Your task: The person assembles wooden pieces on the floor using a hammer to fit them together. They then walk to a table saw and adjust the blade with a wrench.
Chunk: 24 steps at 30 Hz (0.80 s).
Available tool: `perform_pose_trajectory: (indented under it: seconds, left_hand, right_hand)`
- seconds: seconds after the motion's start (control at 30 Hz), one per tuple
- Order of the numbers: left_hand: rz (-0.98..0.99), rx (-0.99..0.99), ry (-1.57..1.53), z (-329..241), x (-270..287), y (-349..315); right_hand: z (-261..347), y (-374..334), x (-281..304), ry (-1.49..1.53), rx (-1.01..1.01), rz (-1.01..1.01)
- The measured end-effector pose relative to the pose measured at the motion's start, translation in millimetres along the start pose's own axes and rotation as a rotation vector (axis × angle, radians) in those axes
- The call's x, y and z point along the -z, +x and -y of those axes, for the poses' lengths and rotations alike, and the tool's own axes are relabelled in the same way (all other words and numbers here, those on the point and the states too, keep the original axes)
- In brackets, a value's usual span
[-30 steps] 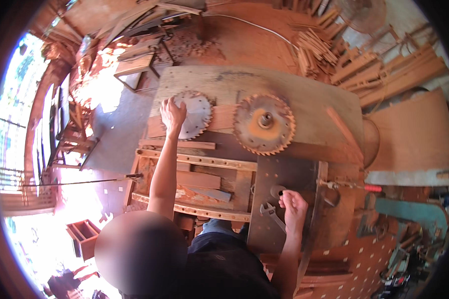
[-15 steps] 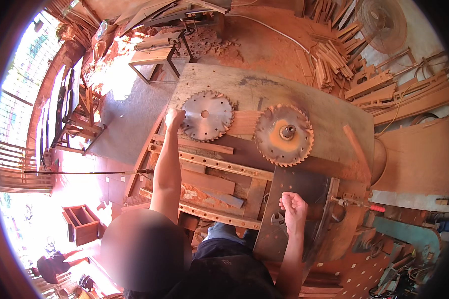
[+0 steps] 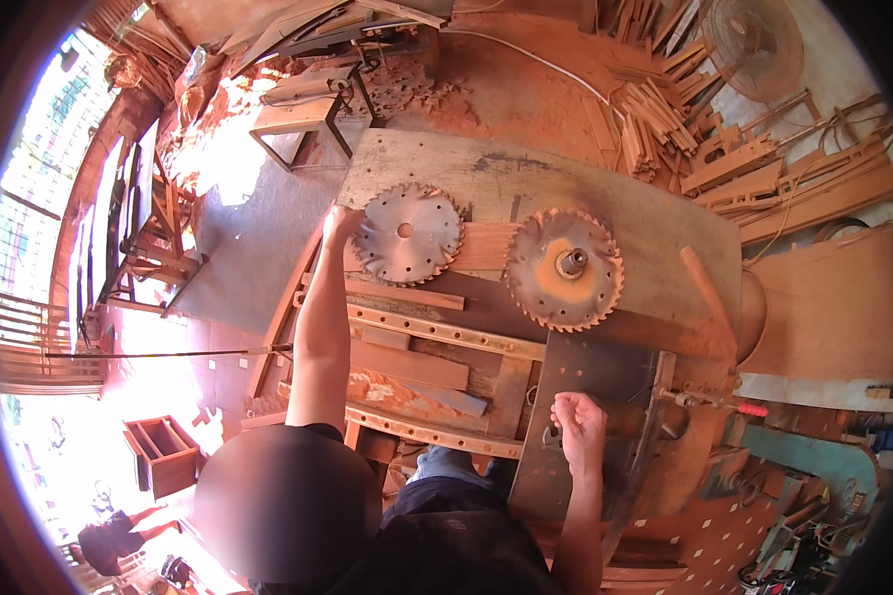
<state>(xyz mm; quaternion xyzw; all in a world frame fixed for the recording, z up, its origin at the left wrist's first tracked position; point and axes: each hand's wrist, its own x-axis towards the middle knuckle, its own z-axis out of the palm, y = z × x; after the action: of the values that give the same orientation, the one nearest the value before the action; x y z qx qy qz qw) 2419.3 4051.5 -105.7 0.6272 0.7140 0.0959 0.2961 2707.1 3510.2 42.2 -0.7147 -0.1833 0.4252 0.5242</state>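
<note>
A round toothed saw blade (image 3: 432, 223) with a bare centre hole lies on the worn wooden tabletop (image 3: 585, 198). At its left rim is my left hand (image 3: 343, 220), fingers closed; whether it touches the blade is unclear, and anything inside is hidden. A second saw blade (image 3: 590, 288), with a rust-orange middle, sits to the right around a metal spindle (image 3: 572, 262). My right hand (image 3: 579, 421) hovers nearer me above a dark metal plate (image 3: 605, 367), fingers curled in. What it holds, if anything, cannot be made out. Beside it a wrench (image 3: 550, 436) is partly covered.
A flat wooden board (image 3: 486, 244) lies between the blades, and a wooden strip (image 3: 706, 288) rests at the right. Drilled rails (image 3: 446, 331) cross the frame near me. A red-handled clamp (image 3: 751, 409) juts out right. Stacked offcuts (image 3: 655, 124) fill the back right. Someone (image 3: 109, 540) is at the lower left.
My left hand has shifted slightly up and left along the blade's rim. My right hand has moved down a little, covering more of the wrench. Both blades look unmoved.
</note>
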Motion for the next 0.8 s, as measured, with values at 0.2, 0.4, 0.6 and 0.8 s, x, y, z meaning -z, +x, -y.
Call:
perform_pose_trajectory:
  seconds: [0.2, 0.4, 0.6, 0.8]
  left_hand:
    - [0.059, -0.022, -0.014, 12.0, -3.0, 34.1]
    - [0.428, 0.105, -0.706, 6.3, 20.4, 16.3]
    - [0.524, -0.090, -0.944, -5.1, 66.3, -11.5]
    - [0.508, -0.130, -1.209, -82.9, 79.0, -108.8]
  right_hand:
    - [-16.9, -2.4, -1.8, 0.030, -0.029, 0.003]
    - [-10.4, 4.4, -5.7, -0.034, -0.009, 0.020]
    - [-8.9, 16.8, -9.9, -0.041, 0.108, 0.087]
    - [16.9, 48.0, -25.2, -0.089, 0.147, 0.098]
